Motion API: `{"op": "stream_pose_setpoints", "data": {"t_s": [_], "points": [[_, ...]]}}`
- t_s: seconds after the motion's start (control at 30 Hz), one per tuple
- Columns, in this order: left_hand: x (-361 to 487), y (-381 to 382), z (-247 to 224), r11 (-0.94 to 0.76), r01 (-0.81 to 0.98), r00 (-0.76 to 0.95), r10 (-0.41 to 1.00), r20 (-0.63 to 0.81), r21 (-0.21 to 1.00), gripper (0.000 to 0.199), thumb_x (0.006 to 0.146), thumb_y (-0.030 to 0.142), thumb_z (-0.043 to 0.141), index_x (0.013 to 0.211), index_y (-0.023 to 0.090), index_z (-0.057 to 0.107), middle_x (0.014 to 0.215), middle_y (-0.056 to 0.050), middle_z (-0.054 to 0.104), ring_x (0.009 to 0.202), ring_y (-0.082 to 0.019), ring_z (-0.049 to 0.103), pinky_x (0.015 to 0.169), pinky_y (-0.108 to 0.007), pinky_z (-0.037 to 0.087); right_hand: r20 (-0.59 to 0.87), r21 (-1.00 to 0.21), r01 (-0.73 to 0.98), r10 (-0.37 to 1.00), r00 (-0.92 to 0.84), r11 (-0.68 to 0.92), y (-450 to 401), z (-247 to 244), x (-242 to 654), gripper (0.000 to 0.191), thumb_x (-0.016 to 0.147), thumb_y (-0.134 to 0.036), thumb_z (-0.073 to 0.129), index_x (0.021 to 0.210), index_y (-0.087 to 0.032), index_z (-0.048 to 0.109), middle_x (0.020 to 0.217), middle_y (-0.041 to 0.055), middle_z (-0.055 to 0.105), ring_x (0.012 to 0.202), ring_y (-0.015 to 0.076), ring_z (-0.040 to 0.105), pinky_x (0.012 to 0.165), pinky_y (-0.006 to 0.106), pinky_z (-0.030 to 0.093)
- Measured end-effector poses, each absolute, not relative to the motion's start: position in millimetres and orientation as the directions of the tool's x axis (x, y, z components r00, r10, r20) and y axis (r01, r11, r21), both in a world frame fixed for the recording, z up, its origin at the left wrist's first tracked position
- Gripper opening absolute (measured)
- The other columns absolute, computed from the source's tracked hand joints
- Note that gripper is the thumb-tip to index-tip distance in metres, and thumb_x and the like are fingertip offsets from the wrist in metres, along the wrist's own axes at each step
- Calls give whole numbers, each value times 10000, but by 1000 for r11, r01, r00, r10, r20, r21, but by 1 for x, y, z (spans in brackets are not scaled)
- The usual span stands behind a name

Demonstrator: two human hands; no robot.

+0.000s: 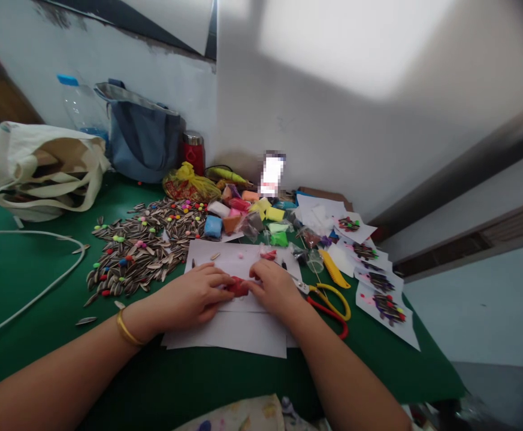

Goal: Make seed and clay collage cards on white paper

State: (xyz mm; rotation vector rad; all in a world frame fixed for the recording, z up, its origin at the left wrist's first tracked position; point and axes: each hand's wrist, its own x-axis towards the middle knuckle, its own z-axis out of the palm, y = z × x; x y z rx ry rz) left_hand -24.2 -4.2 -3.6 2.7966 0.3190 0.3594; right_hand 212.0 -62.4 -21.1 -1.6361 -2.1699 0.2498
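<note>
A flat red piece of modelling clay (238, 286) lies on white paper (225, 329) in front of me. My left hand (200, 293) rests palm down on the paper with its fingers stretched out, their tips touching the left side of the red clay. Curled fingers of my right hand (275, 290) hold the clay's right edge. Just beyond, a smaller red and white bit (268, 255) sits on the sheet. Scissors (328, 305) with yellow and red handles lie beside my right wrist.
Striped sunflower seeds (142, 251) with coloured beads are heaped at left. Clay packets (232, 224), a lit phone (272, 173) and a yellow cutter (334, 269) lie behind and right. Seed-decorated paper sheets (387, 308) line the right edge. Bags (142, 137) stand at the back left.
</note>
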Motion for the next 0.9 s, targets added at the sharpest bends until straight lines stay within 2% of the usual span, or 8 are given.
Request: {"op": "stream_pose_setpoints", "data": {"t_s": [0.13,0.2,0.27,0.43,0.63,0.73,0.9], "points": [[-24,-7,-2,-923,224,935,294,197,314,459,830,150,579,1250,330,628,1240,-45,640,1104,-252,585,1106,-500,365,369,-265,950,928,-61,167,-57,-16,233,149,950,-277,550,979,-167,645,950,90,624,931,233,546,823,335,408],[-24,-9,-1,-915,253,928,321,187,314,453,831,183,598,1258,332,616,1231,-52,634,1077,-253,594,1062,-479,407,376,-203,978,926,39,41,-54,-16,246,215,928,-266,572,1096,-168,662,1023,115,616,969,258,534,834,363,402],[-23,-10,-1,-909,264,923,335,190,324,488,829,211,616,1301,329,578,1227,-53,630,1062,-248,601,1046,-461,422,336,-167,986,938,86,-31,-51,-18,255,234,912,-254,591,1117,-201,690,1046,113,613,965,266,528,818,373,395],[-20,-9,-7,-903,297,881,385,277,311,416,880,216,570,1289,298,571,1205,-55,637,1072,-224,609,1121,-486,345,289,-165,984,951,107,-60,-47,-21,255,179,917,-265,590,990,-248,752,1056,90,629,979,260,521,802,371,382],[-19,-6,-12,-899,326,802,427,417,293,248,909,206,536,1125,221,659,1121,-92,669,1026,-238,609,956,-416,482,257,-184,983,965,55,-7,-45,-23,244,316,976,-269,495,1258,-255,638,1189,79,644,1085,264,512,868,379,363],[-19,-4,-13,-888,327,788,446,426,324,243,906,196,536,1114,208,662,1098,-98,677,1025,-243,612,916,-403,498,214,-212,977,976,42,4,-41,-24,242,259,969,-306,526,1187,-246,651,1186,67,659,1094,263,523,862,370,357],[-19,-1,-19,-851,357,746,508,431,385,244,907,213,549,1117,208,673,1088,-93,697,1043,-242,631,921,-393,505,166,-246,969,983,73,-31,-35,-23,237,153,957,-298,545,1007,-226,670,989,62,702,1012,251,569,837,361,355]]}}
